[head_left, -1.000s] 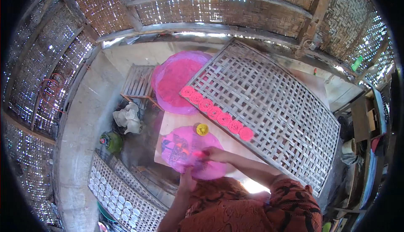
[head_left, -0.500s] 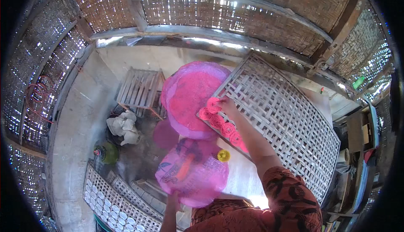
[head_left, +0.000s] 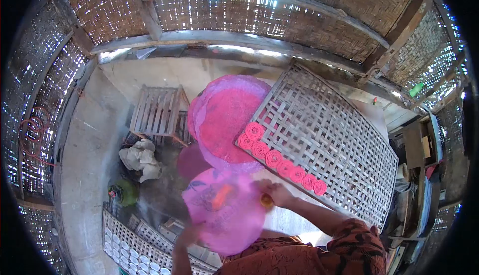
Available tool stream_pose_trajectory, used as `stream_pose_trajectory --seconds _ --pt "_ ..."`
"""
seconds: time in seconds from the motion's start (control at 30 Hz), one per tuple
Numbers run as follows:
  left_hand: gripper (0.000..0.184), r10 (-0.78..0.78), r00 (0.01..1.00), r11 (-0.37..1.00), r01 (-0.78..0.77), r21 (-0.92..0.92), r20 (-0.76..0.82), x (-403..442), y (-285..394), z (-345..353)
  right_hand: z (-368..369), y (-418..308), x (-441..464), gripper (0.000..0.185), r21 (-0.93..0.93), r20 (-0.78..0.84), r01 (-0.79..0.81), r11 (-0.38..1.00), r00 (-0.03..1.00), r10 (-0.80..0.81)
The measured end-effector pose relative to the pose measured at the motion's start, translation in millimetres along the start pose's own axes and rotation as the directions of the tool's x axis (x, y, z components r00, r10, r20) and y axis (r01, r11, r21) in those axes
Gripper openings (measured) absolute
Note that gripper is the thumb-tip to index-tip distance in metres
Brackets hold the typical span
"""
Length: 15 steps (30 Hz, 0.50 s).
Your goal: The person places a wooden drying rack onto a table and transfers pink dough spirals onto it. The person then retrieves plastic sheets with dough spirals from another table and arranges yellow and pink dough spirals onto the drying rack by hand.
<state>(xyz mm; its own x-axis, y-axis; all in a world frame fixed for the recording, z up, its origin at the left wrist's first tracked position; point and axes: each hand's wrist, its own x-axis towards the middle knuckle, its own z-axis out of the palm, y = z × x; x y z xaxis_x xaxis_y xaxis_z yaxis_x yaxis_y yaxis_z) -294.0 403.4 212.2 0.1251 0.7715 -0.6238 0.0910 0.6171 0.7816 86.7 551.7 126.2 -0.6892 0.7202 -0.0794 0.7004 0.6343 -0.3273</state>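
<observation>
My left hand [head_left: 193, 231] holds the near-left edge of a round pink plastic piece [head_left: 239, 225] with a printed pattern and an orange-red patch; whether it is a basin or a sheet, I cannot tell. At its right edge my right hand [head_left: 275, 193] closes on a small yellow cup [head_left: 267, 201], the fingers partly blurred. Flat pink noodle-like coils [head_left: 273, 159] lie in a row along the near-left edge of a woven bamboo rack [head_left: 329, 125]. Beyond the pink plastic is a large basin lined with purple plastic [head_left: 202, 115], with pink material [head_left: 229, 118] inside.
A slatted wooden stand [head_left: 155, 110] is at the back left, near a crumpled whitish cloth [head_left: 139, 159] and a green gas cylinder [head_left: 123, 191]. At the lower left, another bamboo rack [head_left: 149, 245] carries several white discs [head_left: 119, 252]. Shelving [head_left: 419, 160] lines the right side.
My right hand has left the coil at the rack's corner and come back toward me to the yellow cup. The coil row is now uncovered. My left hand stays at the pink plastic's edge.
</observation>
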Motion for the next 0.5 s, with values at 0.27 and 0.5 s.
stream_pose_trajectory --seconds 0.27,0.5 --pt "0.038 0.319 0.926 0.909 -0.359 -0.212 -0.202 50 273 -17 9 -3 -40 0.019 0.436 0.047 -0.318 0.842 0.942 0.332" --pt "0.035 0.605 0.687 0.322 -0.673 -0.666 -0.402 123 357 14 -4 -1 -59 0.027 0.485 0.136 -0.52 0.703 0.839 0.527"
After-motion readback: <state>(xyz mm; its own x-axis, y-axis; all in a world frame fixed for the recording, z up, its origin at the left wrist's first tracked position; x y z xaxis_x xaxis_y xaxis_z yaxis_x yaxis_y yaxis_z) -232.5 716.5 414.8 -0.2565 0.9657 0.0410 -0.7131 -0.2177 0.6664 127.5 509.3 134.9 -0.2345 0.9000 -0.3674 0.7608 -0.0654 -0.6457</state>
